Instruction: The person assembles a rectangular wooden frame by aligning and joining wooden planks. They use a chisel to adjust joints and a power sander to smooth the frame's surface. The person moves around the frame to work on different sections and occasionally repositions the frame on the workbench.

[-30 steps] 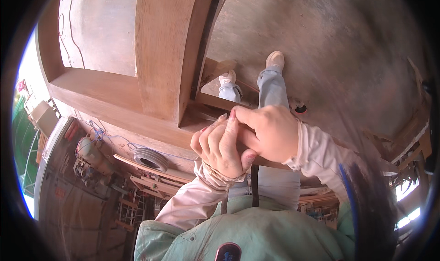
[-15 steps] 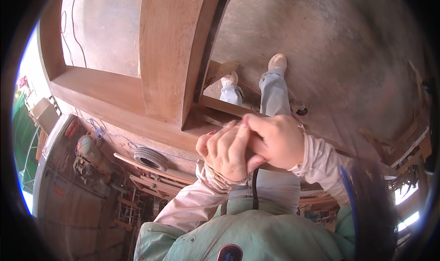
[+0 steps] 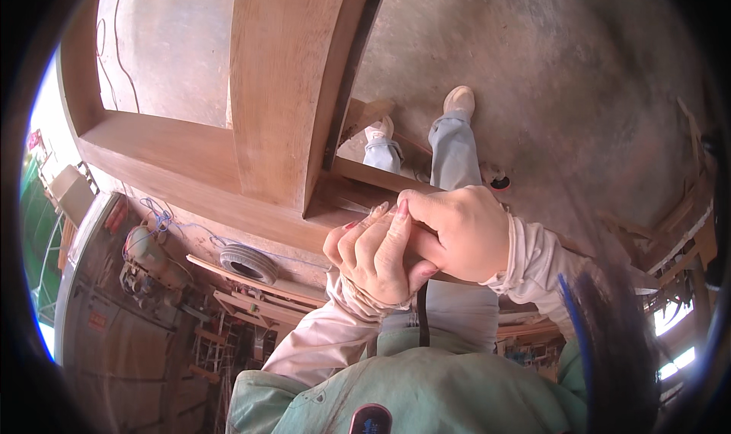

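Observation:
My two hands meet over the near beam of a brown wooden frame (image 3: 175,148). My left hand (image 3: 378,257) has its fingers bent and pressed together against the fingers of my right hand. My right hand (image 3: 464,232) is closed, its thumb and forefinger pinched together beside the left fingertips. Whatever lies between the hands is hidden by the fingers. Just beyond the left fingertips, a pale sliver (image 3: 352,205) shows in the corner where a wide wooden crosspiece (image 3: 274,76) joins the beam; its kind cannot be made out.
Concrete floor (image 3: 548,84) spreads beyond the frame, where two shoes in pale trousers (image 3: 454,141) stand. At the lower left are a black tyre (image 3: 249,263), a machine like an air compressor (image 3: 148,255), a blue hose and stacked boards (image 3: 259,306). Scrap wood lies at the right (image 3: 678,232).
My hands stay joined at nearly the same place. The right hand has shifted very slightly up, and the view has moved a little.

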`<state>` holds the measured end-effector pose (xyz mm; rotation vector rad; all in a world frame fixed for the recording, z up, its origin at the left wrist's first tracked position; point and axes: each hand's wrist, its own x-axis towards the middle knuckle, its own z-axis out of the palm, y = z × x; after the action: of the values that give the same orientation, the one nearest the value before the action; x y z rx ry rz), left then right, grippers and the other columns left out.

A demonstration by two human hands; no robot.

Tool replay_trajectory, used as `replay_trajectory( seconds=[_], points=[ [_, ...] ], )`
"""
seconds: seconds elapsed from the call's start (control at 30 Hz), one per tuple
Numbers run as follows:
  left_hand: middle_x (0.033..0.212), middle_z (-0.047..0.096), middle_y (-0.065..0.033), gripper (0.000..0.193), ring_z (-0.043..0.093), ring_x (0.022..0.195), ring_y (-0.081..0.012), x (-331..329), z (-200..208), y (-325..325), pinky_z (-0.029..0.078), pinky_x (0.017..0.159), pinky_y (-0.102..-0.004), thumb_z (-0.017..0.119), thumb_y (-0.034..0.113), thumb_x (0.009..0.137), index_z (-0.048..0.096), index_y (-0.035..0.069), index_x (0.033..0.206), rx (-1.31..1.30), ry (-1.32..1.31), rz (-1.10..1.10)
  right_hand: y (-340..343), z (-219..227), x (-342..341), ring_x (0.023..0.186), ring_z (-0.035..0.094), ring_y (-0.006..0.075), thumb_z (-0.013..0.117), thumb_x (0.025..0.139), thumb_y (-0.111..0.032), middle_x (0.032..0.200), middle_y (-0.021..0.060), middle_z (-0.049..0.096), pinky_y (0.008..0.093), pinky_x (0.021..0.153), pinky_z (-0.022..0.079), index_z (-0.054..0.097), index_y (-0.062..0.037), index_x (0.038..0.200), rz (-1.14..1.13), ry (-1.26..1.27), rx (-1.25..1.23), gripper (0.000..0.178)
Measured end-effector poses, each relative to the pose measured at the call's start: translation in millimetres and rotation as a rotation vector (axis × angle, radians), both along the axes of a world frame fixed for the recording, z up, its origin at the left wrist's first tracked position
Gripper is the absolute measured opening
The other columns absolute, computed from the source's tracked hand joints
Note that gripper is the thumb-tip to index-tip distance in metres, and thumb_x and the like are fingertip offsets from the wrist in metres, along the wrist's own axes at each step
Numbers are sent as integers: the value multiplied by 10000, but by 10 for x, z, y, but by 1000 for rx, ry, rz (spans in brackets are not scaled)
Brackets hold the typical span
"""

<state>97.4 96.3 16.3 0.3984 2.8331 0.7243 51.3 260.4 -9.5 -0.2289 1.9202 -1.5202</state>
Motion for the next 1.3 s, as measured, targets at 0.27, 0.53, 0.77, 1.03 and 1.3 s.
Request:
replay_trajectory(
  seconds=[0.27, 0.53, 0.77, 1.03, 1.3],
  points=[
    [1056, 639, -49, 599, 572, 979, -191, 13, -60, 40, 336, 886, -365, 423, 562, 929, 590, 51, 1195, -19, 101, 39, -37, 0, -37, 652, 644, 332, 618, 828, -178, 726, 117, 652, 427, 538, 499, 565, -78, 976, -33, 9, -19, 186],
    [1063, 633, -91, 576, 567, 977, -231, 32, -91, 19, 328, 908, -388, 385, 510, 958, 565, 27, 1214, 8, 123, 48, -42, 9, -83, 666, 650, 337, 603, 833, -188, 740, 128, 661, 434, 559, 504, 557, -76, 1014, -6, -25, -31, 218],
    [1091, 629, -96, 576, 563, 983, -216, -21, 22, 26, 327, 905, -392, 393, 516, 953, 568, 27, 1202, -70, 58, -64, 2, -48, 44, 638, 653, 330, 605, 824, -211, 687, 131, 649, 418, 551, 514, 559, -55, 1036, -55, -9, -61, 267],
    [1041, 618, -92, 577, 557, 967, -220, -16, -10, -12, 302, 923, -405, 361, 521, 959, 578, 42, 1195, -57, 93, -21, -67, -35, 67, 652, 654, 352, 621, 830, -248, 701, 165, 650, 444, 566, 514, 566, -41, 1046, -15, -57, -8, 304],
    [1035, 609, -71, 507, 538, 964, -203, 57, -121, 24, 308, 901, -390, 315, 440, 984, 562, 52, 1197, 41, 188, 118, -133, 119, -86, 650, 656, 342, 613, 842, -243, 699, 144, 659, 445, 578, 509, 573, -54, 1018, 29, -103, 40, 261]
  ],
)
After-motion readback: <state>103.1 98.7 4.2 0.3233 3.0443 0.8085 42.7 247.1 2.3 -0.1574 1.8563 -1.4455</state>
